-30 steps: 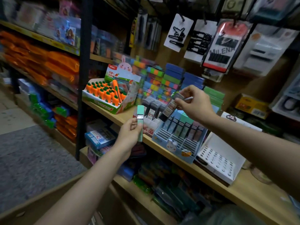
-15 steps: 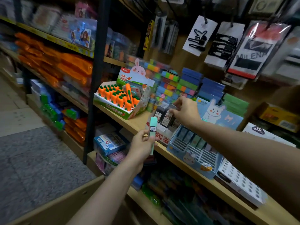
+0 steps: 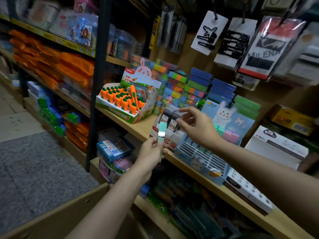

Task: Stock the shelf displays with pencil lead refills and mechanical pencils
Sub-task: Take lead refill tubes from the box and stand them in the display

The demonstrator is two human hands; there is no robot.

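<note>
Head view: left hand (image 3: pixel 150 153) pinching a mint-green lead refill case (image 3: pixel 162 135) upright, just in front of the shelf edge; right hand (image 3: pixel 196 129) loose-fingered, empty, over dark refill cases (image 3: pixel 170 118) packed in a white display box (image 3: pixel 173 137). Risk, by judgement: clipping and toppling those cases while reaching across. Blue bunny tray (image 3: pixel 202 156) alongside, pastel cases in back slots, front slots bare.
</note>
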